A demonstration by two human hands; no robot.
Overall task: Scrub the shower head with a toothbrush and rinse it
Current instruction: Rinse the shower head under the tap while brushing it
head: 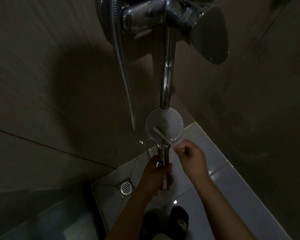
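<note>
The round white shower head faces up toward me, directly under the chrome tap spout. My left hand grips its chrome handle from below. A white toothbrush lies across the face of the head, bristle end at the left part of the disc. My right hand pinches the toothbrush's handle end, just right of the shower handle. The room is dim.
The chrome mixer body with its broad lever is on the wall above. A ribbed metal hose hangs down at the left. A square floor drain sits in the pale tiled floor. My dark shoes are below.
</note>
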